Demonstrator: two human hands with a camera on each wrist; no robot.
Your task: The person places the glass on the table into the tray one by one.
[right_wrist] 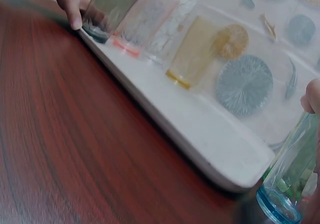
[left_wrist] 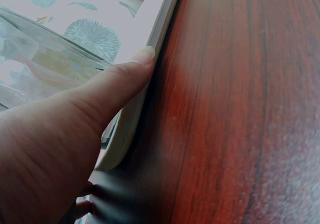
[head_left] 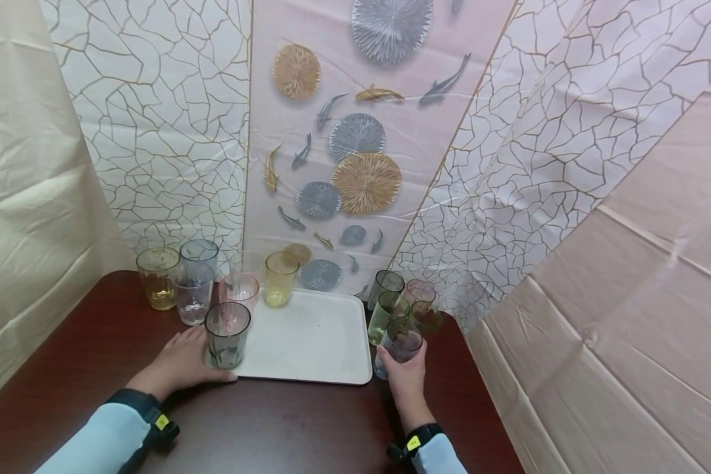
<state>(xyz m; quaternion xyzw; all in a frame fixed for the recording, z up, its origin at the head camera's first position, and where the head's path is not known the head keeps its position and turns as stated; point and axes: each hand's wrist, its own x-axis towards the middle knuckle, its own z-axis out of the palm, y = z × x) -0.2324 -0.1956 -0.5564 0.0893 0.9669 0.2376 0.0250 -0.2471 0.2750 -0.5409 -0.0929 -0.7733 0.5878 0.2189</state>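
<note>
A white tray (head_left: 308, 342) lies on the brown table. On it stand a grey glass (head_left: 228, 337) at the front left corner, a pink glass (head_left: 239, 289) behind that, and a yellow glass (head_left: 281, 280) near the back edge. My left hand (head_left: 184, 362) spans the tray's front left corner beside the grey glass. Its straight thumb (left_wrist: 117, 81) rests along the tray's front rim. Just off the tray's right end, my right hand (head_left: 407, 382) grips a blue-tinted glass (right_wrist: 282, 201), its blue base showing below the fingers.
Behind the right hand, tinted glasses stand close together: green (head_left: 387, 319), olive (head_left: 426, 317), dark grey (head_left: 386, 284) and pink (head_left: 421, 291). Left of the tray are an amber glass (head_left: 158, 280), a blue glass (head_left: 199, 252) and a pale lilac glass (head_left: 193, 296). Patterned cloth (head_left: 322, 145) hangs behind the table.
</note>
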